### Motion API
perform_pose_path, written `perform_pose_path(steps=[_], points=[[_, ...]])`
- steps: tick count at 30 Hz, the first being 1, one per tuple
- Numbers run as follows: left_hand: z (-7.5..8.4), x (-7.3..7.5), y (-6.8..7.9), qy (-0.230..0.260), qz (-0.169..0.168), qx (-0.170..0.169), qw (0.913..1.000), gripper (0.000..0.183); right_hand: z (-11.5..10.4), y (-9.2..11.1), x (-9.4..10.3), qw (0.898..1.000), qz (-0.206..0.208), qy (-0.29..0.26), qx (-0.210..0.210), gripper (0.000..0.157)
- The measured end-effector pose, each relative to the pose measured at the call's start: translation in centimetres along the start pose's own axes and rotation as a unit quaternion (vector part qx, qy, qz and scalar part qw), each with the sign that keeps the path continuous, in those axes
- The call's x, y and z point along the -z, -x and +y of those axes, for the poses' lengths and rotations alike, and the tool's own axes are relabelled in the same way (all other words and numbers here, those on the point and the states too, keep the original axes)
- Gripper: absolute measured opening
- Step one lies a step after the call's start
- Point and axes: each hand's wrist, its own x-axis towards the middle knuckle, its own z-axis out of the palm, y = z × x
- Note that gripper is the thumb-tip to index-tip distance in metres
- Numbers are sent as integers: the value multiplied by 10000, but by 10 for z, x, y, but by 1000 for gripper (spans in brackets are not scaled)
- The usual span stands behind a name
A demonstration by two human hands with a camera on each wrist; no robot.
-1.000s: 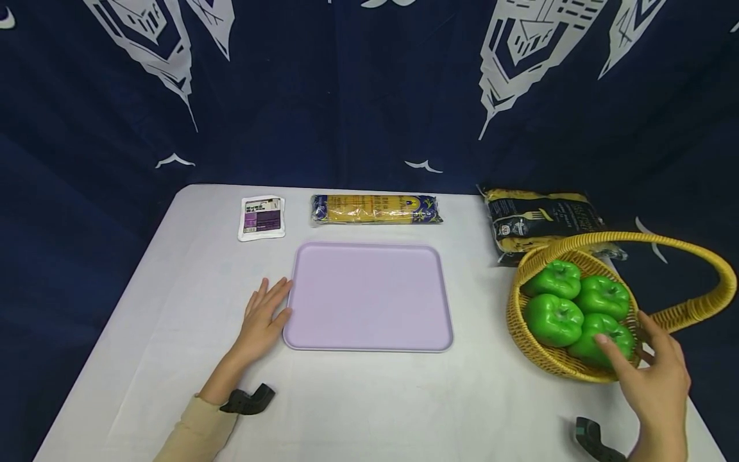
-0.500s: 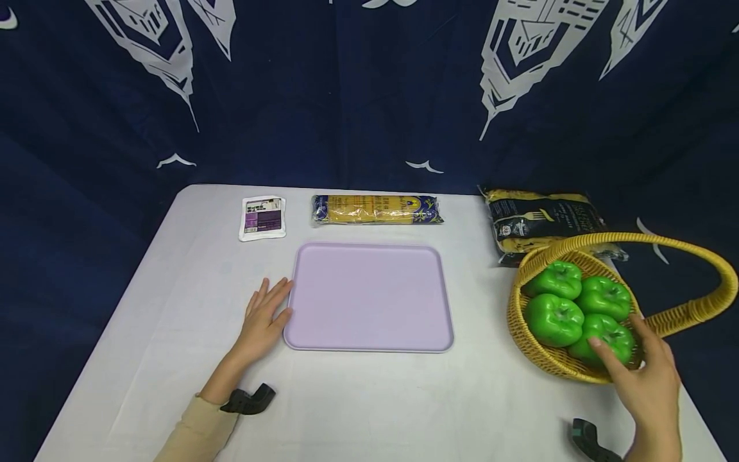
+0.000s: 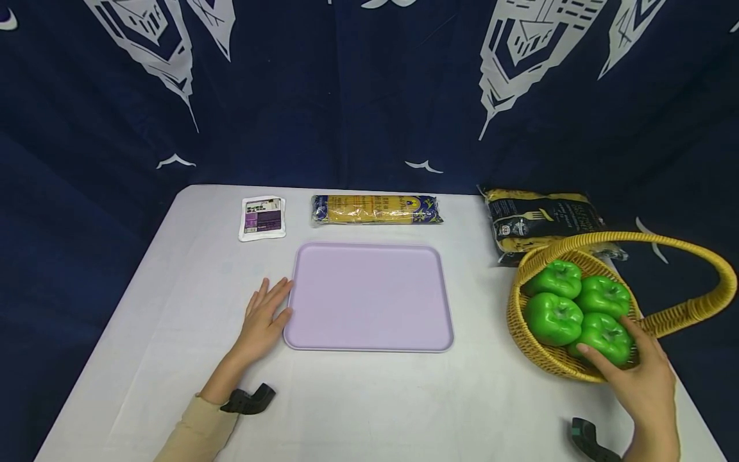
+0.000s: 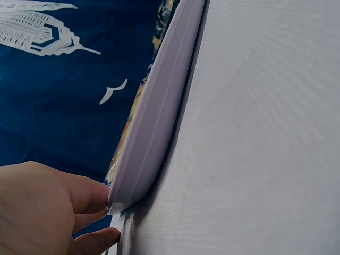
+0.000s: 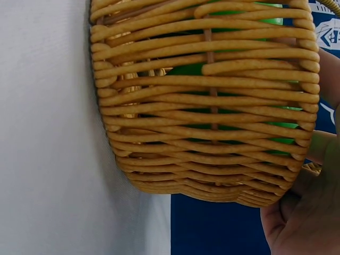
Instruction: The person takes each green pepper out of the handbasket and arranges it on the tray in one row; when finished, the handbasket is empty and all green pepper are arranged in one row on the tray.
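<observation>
Currently we log the left hand [image 3: 262, 324] spread at the left edge of the tray [image 3: 369, 298]. The right hand [image 3: 645, 378] straddles the near-right green pepper [image 3: 603, 336] in the basket [image 3: 532, 350] at right; pinching or not, we cannot tell.

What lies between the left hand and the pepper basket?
In the head view, the lilac tray lies between the left hand and the basket, with bare white table from tray to basket.

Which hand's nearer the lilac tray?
Left. The left hand touches the left edge of the lilac tray with its fingers; the right hand is well to the tray's right, at a green pepper in the wicker basket.
</observation>
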Motion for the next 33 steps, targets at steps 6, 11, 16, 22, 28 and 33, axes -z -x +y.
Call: perform_pose_path(steps=[6,11,16,22,28,33], points=[[0,0,0,-7,-17,11,10000,52,-1,0,0,9999,46,27,-141,91],[0,0,0,-2,-43,17,10000,52,-3,0,1,9996,188,-50,-226,89],[0,0,-1,-17,-29,36,10000,52,-8,2,2,9985,474,-126,-241,86],[0,0,0,-60,-25,57,10000,52,-19,8,7,9949,999,-160,9,84],[0,-1,0,-81,13,7,10000,52,-33,16,16,9904,1355,-267,110,83],[0,-1,-1,-98,39,-40,9999,52,-45,23,21,9879,1487,-358,260,83]])
